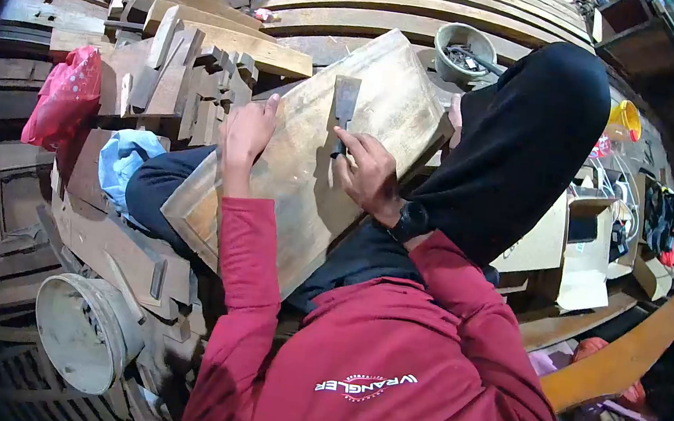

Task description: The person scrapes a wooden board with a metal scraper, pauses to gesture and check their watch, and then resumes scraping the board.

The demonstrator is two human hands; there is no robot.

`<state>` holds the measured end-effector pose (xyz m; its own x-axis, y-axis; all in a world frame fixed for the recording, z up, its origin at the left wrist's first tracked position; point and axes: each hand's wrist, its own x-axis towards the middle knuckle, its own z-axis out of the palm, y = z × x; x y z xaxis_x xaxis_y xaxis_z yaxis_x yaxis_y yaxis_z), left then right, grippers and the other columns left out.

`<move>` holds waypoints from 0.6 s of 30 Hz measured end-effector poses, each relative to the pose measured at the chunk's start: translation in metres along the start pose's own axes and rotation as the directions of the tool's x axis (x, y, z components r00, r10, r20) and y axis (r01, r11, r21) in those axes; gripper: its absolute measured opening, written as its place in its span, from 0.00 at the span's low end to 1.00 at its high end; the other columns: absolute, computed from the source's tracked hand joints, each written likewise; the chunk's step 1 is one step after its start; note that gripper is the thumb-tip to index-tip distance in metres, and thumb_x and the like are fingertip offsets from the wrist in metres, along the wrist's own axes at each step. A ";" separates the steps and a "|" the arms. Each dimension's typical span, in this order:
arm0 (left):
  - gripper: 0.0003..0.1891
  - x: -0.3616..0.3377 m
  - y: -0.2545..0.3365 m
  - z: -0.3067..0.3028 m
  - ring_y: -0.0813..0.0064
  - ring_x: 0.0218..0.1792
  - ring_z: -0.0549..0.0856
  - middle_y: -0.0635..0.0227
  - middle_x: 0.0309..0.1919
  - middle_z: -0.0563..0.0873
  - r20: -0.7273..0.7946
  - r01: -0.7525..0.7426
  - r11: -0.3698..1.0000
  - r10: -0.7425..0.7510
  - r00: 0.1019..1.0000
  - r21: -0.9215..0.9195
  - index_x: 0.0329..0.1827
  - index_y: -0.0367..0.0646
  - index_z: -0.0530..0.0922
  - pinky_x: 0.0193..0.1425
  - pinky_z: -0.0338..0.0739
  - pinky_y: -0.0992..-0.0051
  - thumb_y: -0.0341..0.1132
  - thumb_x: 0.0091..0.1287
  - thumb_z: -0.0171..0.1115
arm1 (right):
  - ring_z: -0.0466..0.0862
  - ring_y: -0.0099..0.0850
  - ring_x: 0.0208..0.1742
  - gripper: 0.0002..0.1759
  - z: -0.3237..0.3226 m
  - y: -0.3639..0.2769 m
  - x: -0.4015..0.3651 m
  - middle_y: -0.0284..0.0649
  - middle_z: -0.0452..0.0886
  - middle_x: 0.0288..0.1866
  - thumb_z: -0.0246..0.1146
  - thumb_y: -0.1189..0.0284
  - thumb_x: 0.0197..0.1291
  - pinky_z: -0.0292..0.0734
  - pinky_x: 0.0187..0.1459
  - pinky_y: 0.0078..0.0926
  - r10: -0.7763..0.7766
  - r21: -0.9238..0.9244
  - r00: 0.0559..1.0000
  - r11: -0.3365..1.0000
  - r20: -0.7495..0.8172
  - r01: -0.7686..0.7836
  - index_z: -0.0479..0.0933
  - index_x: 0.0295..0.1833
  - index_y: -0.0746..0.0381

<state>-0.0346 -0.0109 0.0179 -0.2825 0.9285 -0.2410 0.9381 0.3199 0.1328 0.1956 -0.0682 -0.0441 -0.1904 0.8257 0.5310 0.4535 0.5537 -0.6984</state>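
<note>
A wide wooden board [389, 73], with a worn, patchy surface and a bevelled border, lies slanted across my lap. My right hand [367, 172], with a dark watch on its wrist, has its fingers closed round the dark handle of a scraper [346, 97]. The scraper's flat, broad blade points away from me, over the board's face. At the board's left edge my left hand [248, 132] is closed on the rim, thumb toward the far side; its other fingers are partly hidden.
Wood offcuts [172, 74] are piled at the left, near a pink plastic bag [69, 94] and a light blue cloth [124, 161]. A bucket [463, 44] with small items stands beyond the board. Another bucket [83, 330] lies lower left. Open cardboard [587, 252] is at right.
</note>
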 end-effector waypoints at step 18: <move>0.33 0.000 0.001 0.001 0.39 0.55 0.87 0.41 0.49 0.89 -0.031 0.021 1.000 -0.022 0.999 -0.023 0.49 0.43 0.91 0.62 0.79 0.47 0.62 0.80 0.45 | 0.86 0.48 0.47 0.26 -0.007 -0.012 -0.001 0.50 0.86 0.48 0.65 0.82 0.54 0.83 0.53 0.40 -0.029 0.023 1.000 0.999 0.007 0.029 0.82 0.62 0.63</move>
<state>-0.0341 -0.0104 0.0172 -0.3093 0.9266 -0.2139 0.9270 0.3439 0.1494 0.1961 -0.0765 -0.0332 -0.2100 0.8100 0.5476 0.4272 0.5798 -0.6938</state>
